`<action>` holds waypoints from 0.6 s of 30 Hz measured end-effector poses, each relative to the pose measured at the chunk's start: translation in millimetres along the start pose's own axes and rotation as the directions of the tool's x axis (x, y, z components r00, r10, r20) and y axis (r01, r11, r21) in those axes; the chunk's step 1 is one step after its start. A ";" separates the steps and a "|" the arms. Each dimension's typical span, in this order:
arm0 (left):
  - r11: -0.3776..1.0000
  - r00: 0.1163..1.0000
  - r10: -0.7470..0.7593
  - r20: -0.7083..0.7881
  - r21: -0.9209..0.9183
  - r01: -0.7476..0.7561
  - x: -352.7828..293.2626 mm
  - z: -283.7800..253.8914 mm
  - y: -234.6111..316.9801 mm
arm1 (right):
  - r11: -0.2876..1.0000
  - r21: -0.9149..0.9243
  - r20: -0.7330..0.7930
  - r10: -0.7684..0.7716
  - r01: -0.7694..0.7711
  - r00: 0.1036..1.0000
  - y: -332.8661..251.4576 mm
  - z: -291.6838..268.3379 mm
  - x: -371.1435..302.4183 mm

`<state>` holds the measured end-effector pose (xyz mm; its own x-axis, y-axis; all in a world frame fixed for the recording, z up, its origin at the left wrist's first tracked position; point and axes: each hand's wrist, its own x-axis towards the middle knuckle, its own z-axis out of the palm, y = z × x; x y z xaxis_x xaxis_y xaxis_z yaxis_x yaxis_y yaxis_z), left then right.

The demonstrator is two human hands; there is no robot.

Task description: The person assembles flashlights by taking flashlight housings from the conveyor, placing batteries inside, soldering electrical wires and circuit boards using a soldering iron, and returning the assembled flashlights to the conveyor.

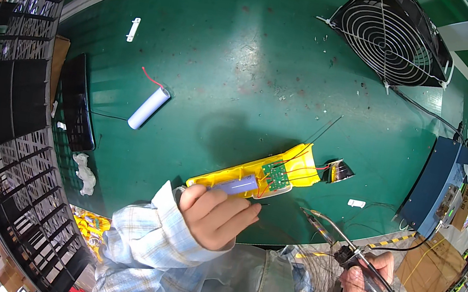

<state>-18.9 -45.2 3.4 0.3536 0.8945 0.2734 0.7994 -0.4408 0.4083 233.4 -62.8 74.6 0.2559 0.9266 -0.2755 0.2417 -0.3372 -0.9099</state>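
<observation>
A yellow plastic housing half (209, 177) lies slantwise near the table's front edge. My left hand (215, 215) is closed over its near left part, fingers curled, and the thumb is hidden. Inside the housing sit a lavender battery cell (238, 185) and a green circuit board (274, 176) with thin red and black wires. A small black panel piece (339, 171) hangs by wires off the housing's right end. In my right hand (361, 284) is a soldering iron (373, 272) with a curved metal feed tube. Its tip points toward the housing but stays apart from it.
Another lavender cell (149, 109) with red and black leads lies left, beside a black flat panel (80, 100). A caged fan (390, 42) stands far right, above a blue soldering station (437, 185). Small white plastic pieces (133, 29) lie about. A black rack (15, 107) borders the left.
</observation>
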 end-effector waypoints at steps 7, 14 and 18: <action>0.978 0.987 0.063 0.147 0.186 -0.090 -1.1 -1.8 2.5 | 0.997 -0.071 -0.018 -0.022 0.021 1.000 2.3 -5.0 -0.6; 0.971 0.965 -0.119 0.235 0.230 0.064 1.6 0.0 15.3 | 0.999 -0.054 -0.013 0.000 -0.001 1.000 -1.1 -1.6 -0.4; 0.920 0.989 -0.016 0.146 0.389 -0.042 -6.4 7.0 16.9 | 0.999 -0.045 0.021 -0.021 0.021 1.000 -1.1 -1.2 -0.9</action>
<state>-4.2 -57.9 2.4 0.4078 0.9027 0.1371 0.9095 -0.4149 0.0259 233.9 -63.5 76.2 0.2314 0.9366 -0.2631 0.2889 -0.3244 -0.9007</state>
